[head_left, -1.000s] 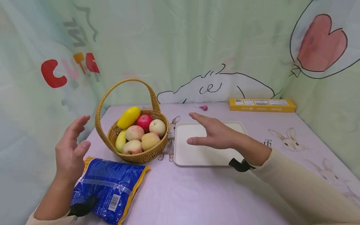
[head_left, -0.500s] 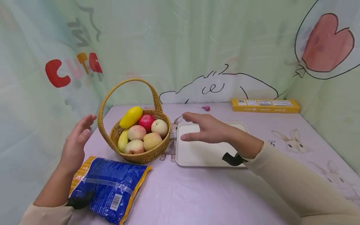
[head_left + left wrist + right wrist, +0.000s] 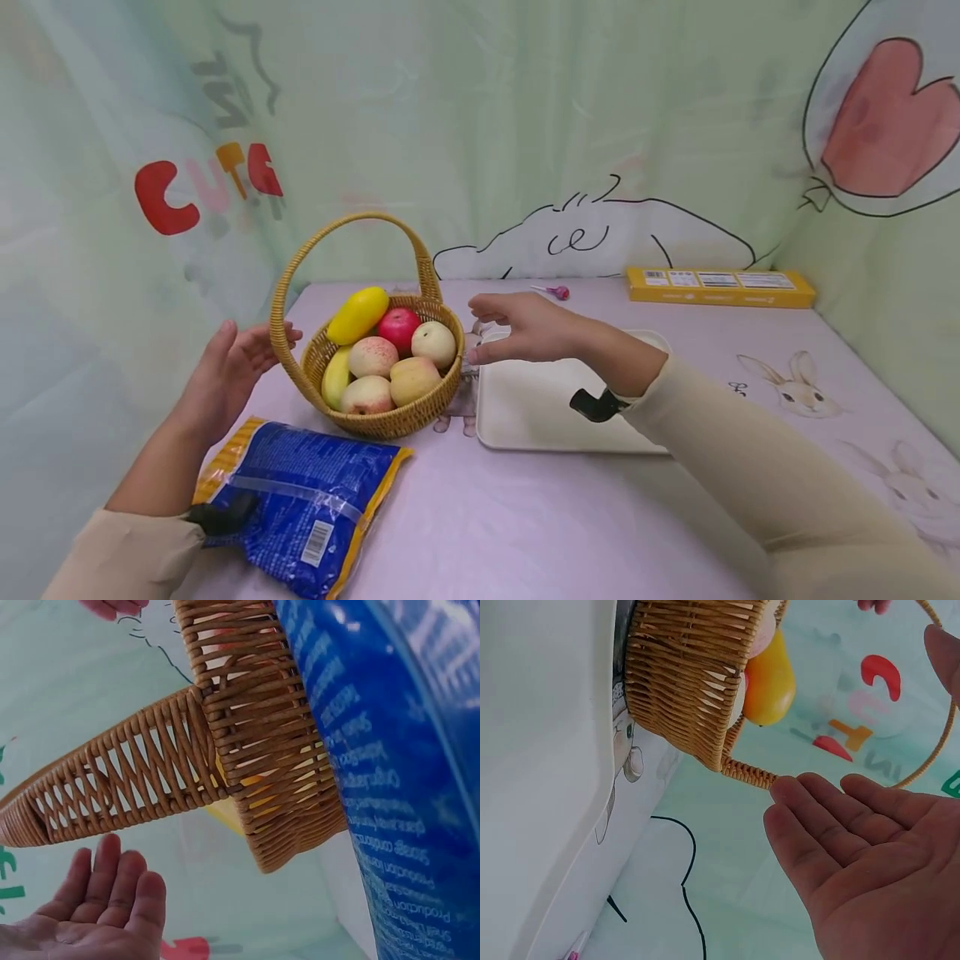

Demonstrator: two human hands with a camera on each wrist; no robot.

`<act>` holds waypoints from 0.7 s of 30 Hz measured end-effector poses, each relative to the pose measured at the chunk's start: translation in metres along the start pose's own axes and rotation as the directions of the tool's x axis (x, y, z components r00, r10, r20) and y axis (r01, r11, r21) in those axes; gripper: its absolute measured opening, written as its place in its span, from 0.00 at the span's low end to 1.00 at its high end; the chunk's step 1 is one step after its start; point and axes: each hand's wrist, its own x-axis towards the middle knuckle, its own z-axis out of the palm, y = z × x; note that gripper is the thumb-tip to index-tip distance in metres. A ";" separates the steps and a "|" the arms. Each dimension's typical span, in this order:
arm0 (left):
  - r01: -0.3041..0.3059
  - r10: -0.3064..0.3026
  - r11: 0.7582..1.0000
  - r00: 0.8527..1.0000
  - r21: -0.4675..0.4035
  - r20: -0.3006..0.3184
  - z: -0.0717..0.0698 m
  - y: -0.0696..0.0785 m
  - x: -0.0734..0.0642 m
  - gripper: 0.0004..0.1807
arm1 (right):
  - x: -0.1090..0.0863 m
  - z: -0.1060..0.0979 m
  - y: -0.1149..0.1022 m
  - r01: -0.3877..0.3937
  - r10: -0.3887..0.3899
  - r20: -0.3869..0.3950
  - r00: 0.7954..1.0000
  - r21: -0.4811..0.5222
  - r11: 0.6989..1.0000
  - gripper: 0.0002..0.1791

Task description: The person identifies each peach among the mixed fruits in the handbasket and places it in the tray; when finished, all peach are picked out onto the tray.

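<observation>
A wicker basket [image 3: 393, 427] with a tall arched handle stands left of the middle of the table. Inside lie a red apple [image 3: 399, 330], a yellow mango-like fruit [image 3: 358, 315], a banana-like yellow fruit [image 3: 337, 377] and several pale peach-like fruits [image 3: 373, 357]. At its left side is my left hand [image 3: 225, 379], fingers extended and partly behind the handle in the head view; the left wrist view [image 3: 97, 907] shows them close to the handle, and contact is unclear. My right hand [image 3: 532, 325], holding nothing, hovers right of the basket with fingers extended and thumb apart.
A blue and yellow bag [image 3: 300, 500] lies in front of the basket, under the left forearm. The white tray [image 3: 525, 433] sits below the right hand and wrist. At the back are a lollipop [image 3: 560, 292] and a long yellow box [image 3: 720, 287]. Printed curtains surround the table.
My right hand has moved left, off the tray's middle towards the basket. My left hand has moved right, and its fingers now reach the basket's handle side. The view has shifted slightly.
</observation>
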 end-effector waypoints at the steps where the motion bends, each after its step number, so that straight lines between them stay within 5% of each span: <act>1: 0.006 -0.006 1.000 1.000 -0.011 0.019 -0.001 -0.001 0.002 0.35 | 0.003 0.000 0.001 0.000 0.000 0.003 1.000 -0.001 1.000 0.47; 5: 0.015 -0.006 0.997 0.993 -0.075 0.119 -0.007 -0.006 0.009 0.34 | 0.017 0.001 0.002 -0.013 0.014 0.028 1.000 -0.014 1.000 0.45; 11: 0.081 -0.004 0.963 0.959 -0.257 0.285 -0.015 -0.016 0.017 0.36 | 0.040 0.004 -0.003 -0.038 0.039 0.097 0.994 -0.020 0.999 0.44; 21: 0.141 0.043 0.887 0.922 -0.439 0.384 -0.014 -0.025 0.023 0.31 | 0.067 0.008 -0.003 -0.084 0.088 0.140 0.986 -0.038 0.996 0.45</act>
